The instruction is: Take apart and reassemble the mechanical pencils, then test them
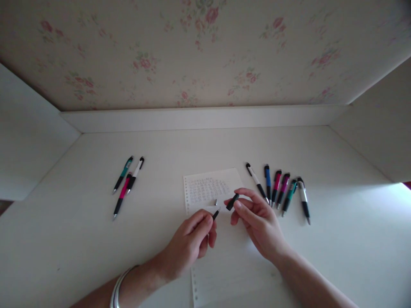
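My left hand (pixel 194 237) is closed around a pen (pixel 216 214), its dark front end and thin, pale tip pointing up and right. Most of the pen is hidden in the fingers. Between the thumb and fingers of my right hand (pixel 258 224) is a short black tube (pixel 232 202), which looks like a rubber pen grip. A small gap separates it from the pen's tip. Just beyond, a small silver piece (pixel 216 202), perhaps a pen tip cone, lies on the sheet of paper (pixel 218 256). Handwriting covers the sheet's upper part.
Three pens, teal (pixel 124 173), pink (pixel 122 196) and white (pixel 136 174), lie to the left. Several more form a row at right, from a white pen (pixel 256 179) through a blue pen (pixel 268 179) to another white pen (pixel 303 196). A floral wall (pixel 160 55) rises behind the white table (pixel 96 261).
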Demonstrator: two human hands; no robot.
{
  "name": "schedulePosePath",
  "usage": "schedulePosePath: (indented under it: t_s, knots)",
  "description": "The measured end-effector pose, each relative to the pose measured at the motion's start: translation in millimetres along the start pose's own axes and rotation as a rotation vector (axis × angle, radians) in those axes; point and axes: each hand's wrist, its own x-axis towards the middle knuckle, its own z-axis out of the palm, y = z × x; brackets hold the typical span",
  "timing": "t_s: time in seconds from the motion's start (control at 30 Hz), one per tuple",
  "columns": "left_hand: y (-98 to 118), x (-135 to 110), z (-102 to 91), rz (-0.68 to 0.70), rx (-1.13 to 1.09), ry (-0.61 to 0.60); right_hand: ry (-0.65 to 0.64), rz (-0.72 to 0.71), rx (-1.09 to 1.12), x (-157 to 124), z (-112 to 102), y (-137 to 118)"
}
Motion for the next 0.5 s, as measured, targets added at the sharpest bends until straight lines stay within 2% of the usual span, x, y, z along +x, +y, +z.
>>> schedulePosePath:
  t_s: [0.2,0.5]
  knots:
    - [-4.9,1.8,-3.7,0.046,0.065,-0.051,-0.009,-0.012,0.030,1.2,0.5,0.3]
    - [-4.0,2.2,-2.9,0.024,0.064,-0.031,-0.016,-0.060,0.010,1.6,2.8,0.7]
